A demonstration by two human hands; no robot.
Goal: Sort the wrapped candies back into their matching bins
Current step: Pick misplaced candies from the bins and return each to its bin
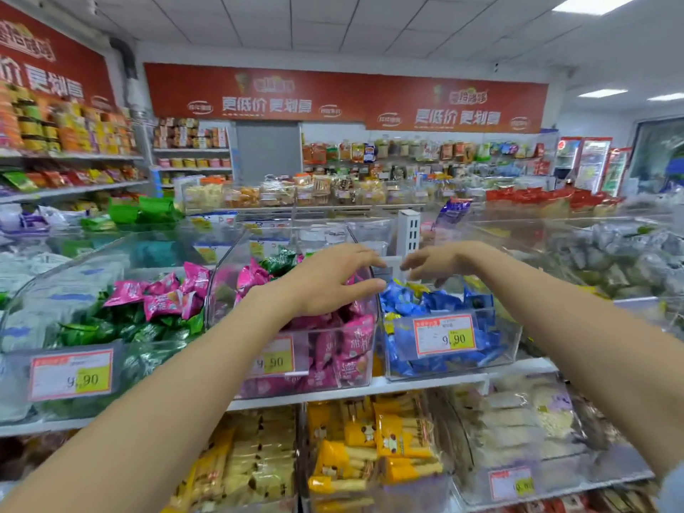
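Head view, frame centre: my left hand point(333, 281) hovers spread and empty over the pink candy bin point(364, 359); my right hand point(438, 262), fingers loose, reaches above the blue candy bin point(512, 349), probably for yellow strays there.

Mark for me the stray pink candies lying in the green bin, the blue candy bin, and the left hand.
Stray pink candies point(163, 295), head view, on one pink wrapper atop the green pile.
Blue candy bin point(512, 344), head view, on its clear right front wall.
Left hand point(325, 283), head view, on the back of the hand.
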